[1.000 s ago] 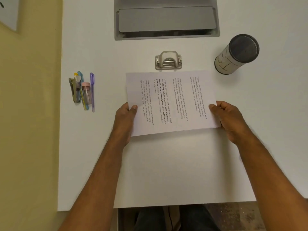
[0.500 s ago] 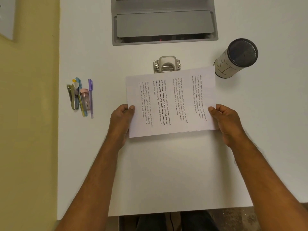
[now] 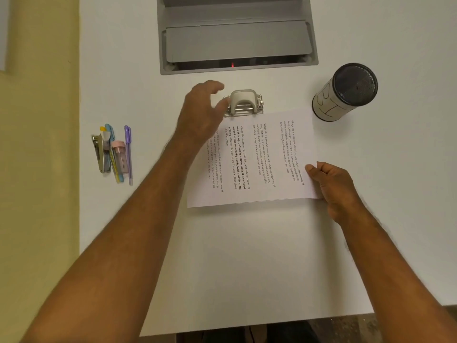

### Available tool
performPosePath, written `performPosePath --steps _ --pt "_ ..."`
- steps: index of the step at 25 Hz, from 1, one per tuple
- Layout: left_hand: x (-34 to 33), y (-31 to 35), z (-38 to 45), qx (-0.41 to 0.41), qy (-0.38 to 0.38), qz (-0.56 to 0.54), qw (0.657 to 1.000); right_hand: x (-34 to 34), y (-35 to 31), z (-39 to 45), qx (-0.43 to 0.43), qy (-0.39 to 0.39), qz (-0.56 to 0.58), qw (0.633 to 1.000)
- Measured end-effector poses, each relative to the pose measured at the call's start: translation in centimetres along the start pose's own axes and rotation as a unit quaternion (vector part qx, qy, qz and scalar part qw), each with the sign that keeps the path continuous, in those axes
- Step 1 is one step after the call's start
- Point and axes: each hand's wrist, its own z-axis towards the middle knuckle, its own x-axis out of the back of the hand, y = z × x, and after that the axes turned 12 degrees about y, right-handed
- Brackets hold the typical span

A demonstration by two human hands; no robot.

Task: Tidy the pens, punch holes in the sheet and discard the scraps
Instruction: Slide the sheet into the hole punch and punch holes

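Note:
A printed white sheet (image 3: 262, 164) lies on the white table (image 3: 247, 256), its far edge tucked into the beige hole punch (image 3: 243, 102). My right hand (image 3: 333, 186) pinches the sheet's near right corner. My left hand (image 3: 202, 112) hovers just left of the punch, fingers apart, holding nothing, and covers the sheet's far left corner. Several pens (image 3: 127, 152) lie in a cluster at the left with a metal stapler (image 3: 100, 153) and a small pink container (image 3: 118, 154).
A cylindrical bin (image 3: 345, 91) with a dark open top and handwriting on its side stands at the far right. A grey recessed cable hatch (image 3: 237, 35) sits beyond the punch. The table's left edge borders yellow floor (image 3: 37, 169).
The sheet slid forward until its far edge went into the punch. My left hand let go of the sheet and moved up beside the punch. My right hand kept its hold.

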Motion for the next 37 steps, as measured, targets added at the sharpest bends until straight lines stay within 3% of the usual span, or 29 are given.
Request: performPosePath --steps 4,17,37 --pt "-2.0 0.7 2.3 0.040 -0.067 -0.010 0.997 -0.1 -0.2 0.0 -0.005 -0.003 -0.002 1.000" --pt "-3.1 -0.3 3.7 0.093 -0.062 -0.086 0.990 -1.2 -1.2 0.6 -0.006 0.003 0.009 1.000" --pt "-3.6 -0.8 4.0 0.100 -0.066 -0.073 0.990 -2.2 -1.3 1.1 0.012 0.030 0.012 0.999"
